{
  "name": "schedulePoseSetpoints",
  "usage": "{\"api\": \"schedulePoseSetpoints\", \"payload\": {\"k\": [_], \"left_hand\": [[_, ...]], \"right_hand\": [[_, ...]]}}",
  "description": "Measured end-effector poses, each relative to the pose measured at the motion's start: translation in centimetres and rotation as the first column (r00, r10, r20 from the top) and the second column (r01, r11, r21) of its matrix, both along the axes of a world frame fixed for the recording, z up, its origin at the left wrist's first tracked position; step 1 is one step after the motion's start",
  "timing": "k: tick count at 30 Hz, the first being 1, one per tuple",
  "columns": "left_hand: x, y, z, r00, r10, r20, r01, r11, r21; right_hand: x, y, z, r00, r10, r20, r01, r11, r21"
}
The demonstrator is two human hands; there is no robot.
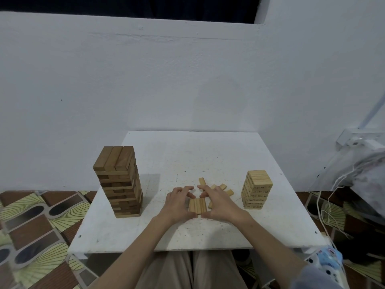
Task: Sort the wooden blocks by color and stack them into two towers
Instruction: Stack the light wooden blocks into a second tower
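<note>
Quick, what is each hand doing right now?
Left hand: holds the left side of the row of light blocks.
Right hand: holds the right side of the same row.

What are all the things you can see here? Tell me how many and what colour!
dark tower: one, brown blocks, left side of table
light tower: one, pale blocks, shorter, right side of table
gathered blocks: a small flat row, pale, between the hands
loose blocks: a few, pale, behind the right hand
table: one, white, against the wall
floor mat: one, patterned brown and yellow, under the table
left hand: presses the row's left side
right hand: presses the row's right side
</note>
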State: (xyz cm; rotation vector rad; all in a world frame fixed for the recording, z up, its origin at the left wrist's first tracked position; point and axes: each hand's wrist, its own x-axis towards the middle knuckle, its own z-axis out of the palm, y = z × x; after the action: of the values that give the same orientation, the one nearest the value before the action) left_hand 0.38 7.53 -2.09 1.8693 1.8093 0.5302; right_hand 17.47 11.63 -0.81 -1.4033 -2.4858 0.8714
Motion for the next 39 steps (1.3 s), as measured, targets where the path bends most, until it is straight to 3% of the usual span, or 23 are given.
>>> {"api": "schedulePoseSetpoints", "payload": {"k": [21,39], "left_hand": [[0.0,0.2,1.7,0.991,0.034,0.130,-0.040,0.998,0.044],[1.9,1.8,9.3,0.976,-0.050,0.211,0.001,0.974,0.227]], "right_hand": [[0.1,0.1,2.0,0.997,0.030,-0.072,-0.027,0.999,0.037],[3.0,1.6,10.1,0.990,0.050,-0.133,-0.027,0.985,0.170]]}}
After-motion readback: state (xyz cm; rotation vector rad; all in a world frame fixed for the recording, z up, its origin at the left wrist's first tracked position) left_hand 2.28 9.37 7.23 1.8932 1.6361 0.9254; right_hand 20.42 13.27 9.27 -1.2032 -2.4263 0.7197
